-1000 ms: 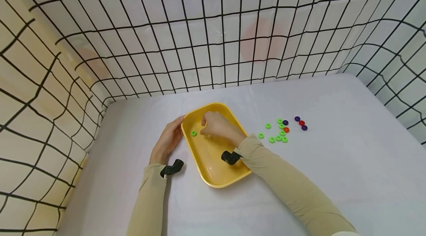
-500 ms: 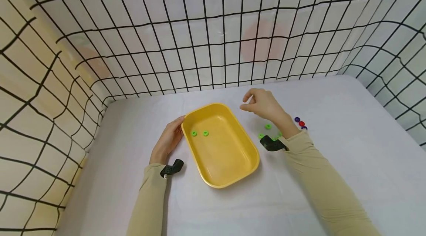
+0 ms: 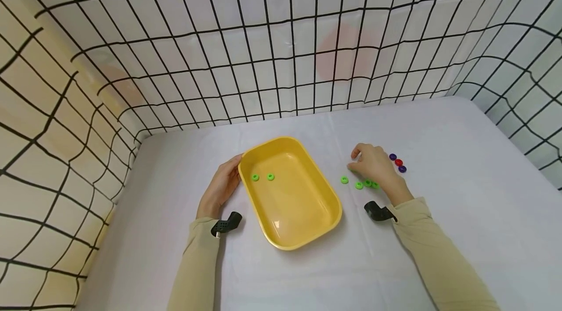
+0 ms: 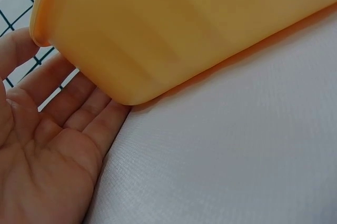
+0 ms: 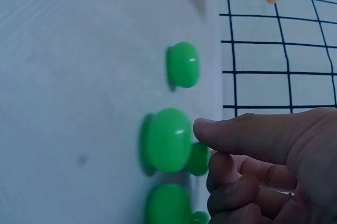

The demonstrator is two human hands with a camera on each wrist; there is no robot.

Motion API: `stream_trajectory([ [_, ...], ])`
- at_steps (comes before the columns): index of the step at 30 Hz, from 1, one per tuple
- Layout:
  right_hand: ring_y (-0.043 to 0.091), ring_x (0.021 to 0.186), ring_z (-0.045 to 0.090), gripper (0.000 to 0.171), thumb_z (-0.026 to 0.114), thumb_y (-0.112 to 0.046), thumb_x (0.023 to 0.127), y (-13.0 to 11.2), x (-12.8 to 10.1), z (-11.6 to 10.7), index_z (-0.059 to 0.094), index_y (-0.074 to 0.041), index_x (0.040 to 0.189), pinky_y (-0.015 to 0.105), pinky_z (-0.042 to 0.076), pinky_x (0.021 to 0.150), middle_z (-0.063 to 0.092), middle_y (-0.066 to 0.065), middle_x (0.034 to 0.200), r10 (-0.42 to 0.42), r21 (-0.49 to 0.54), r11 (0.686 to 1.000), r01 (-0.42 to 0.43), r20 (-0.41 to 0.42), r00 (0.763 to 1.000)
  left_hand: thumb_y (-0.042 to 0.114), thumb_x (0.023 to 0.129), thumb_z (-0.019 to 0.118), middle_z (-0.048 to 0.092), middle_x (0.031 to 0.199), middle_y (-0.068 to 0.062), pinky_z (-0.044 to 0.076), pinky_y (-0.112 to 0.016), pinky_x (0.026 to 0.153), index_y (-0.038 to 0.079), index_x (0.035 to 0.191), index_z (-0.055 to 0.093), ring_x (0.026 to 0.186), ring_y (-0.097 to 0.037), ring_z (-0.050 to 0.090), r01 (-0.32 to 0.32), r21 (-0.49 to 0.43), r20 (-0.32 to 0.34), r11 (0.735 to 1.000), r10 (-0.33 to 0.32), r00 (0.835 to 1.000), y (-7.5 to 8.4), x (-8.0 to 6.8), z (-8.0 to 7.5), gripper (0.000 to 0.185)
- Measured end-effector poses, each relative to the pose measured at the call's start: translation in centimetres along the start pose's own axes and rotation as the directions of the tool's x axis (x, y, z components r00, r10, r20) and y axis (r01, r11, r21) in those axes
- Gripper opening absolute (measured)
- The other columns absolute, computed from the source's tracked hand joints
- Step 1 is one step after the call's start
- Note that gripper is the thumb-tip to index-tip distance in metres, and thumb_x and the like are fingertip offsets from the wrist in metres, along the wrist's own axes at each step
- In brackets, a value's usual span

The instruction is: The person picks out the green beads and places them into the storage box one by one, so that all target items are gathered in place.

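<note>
A yellow tray [image 3: 307,225] lies mid-table with two green rings [image 3: 255,177] inside near its far left end. My left hand [image 3: 221,184] rests flat against the tray's far left corner; the left wrist view shows its palm [image 4: 47,166] open beside the tray wall [image 4: 184,29]. My right hand [image 3: 357,162] is down on a cluster of green rings [image 3: 359,185] to the right of the tray. In the right wrist view, thumb and curled forefinger [image 5: 208,147] pinch a small green ring [image 5: 199,159]. More green rings [image 5: 167,139] lie next to it.
Two purple rings [image 3: 392,157] and a red ring [image 3: 398,162] lie just right of my right hand. One green ring [image 3: 344,180] sits apart, closer to the tray. Black-gridded white walls [image 3: 281,57] enclose the table at the back and both sides.
My right hand left the tray after dropping a second green ring there, swung right through the air, and came down on the green cluster. The left hand and the tray have stayed put.
</note>
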State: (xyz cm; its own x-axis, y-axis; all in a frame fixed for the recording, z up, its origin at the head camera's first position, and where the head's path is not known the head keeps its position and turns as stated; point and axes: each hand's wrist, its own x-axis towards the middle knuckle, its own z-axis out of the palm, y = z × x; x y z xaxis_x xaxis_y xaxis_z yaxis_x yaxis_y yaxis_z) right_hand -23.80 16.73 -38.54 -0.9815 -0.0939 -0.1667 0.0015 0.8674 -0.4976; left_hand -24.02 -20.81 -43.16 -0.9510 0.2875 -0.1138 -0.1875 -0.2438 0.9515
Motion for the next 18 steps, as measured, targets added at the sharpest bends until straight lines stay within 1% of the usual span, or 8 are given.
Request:
stream_trajectory([
  [7,0.022,0.065,0.049,0.027,0.065,-0.021,0.083,0.5,-0.3,0.5,0.059,0.000,0.098,0.027,0.041,0.054,0.057,0.011,0.078,0.005,0.024,1.000,-0.004,-0.036,0.999,0.035,0.096,0.045,0.049,0.128,-0.012,0.040,-0.024,0.098,-0.002,0.131,0.044,0.114,-0.018,0.049,-0.001,0.014,0.007,1.000,0.001,1.000,0.0,0.0,0.3,0.051],
  [13,0.021,0.065,0.049,0.026,0.067,-0.021,0.082,0.8,-0.4,0.9,0.060,0.000,0.095,0.026,0.040,0.054,0.057,0.010,0.075,-0.015,0.036,0.999,0.017,-0.069,0.998,0.032,0.097,0.045,0.053,0.121,-0.009,0.042,-0.023,0.096,-0.003,0.129,0.046,0.108,-0.016,0.051,-0.013,-0.014,0.002,1.000,0.013,1.000,0.0,0.0,0.2,0.048],
  [18,0.019,0.059,0.048,0.023,0.067,-0.019,0.081,1.1,-0.3,1.2,0.060,0.000,0.091,0.025,0.039,0.052,0.054,0.007,0.070,-0.035,0.062,0.997,0.041,-0.088,0.996,0.029,0.098,0.043,0.055,0.119,-0.007,0.042,-0.023,0.096,-0.004,0.129,0.046,0.107,-0.015,0.051,-0.016,-0.014,-0.002,1.000,0.016,1.000,-0.1,0.0,0.0,0.045],
])
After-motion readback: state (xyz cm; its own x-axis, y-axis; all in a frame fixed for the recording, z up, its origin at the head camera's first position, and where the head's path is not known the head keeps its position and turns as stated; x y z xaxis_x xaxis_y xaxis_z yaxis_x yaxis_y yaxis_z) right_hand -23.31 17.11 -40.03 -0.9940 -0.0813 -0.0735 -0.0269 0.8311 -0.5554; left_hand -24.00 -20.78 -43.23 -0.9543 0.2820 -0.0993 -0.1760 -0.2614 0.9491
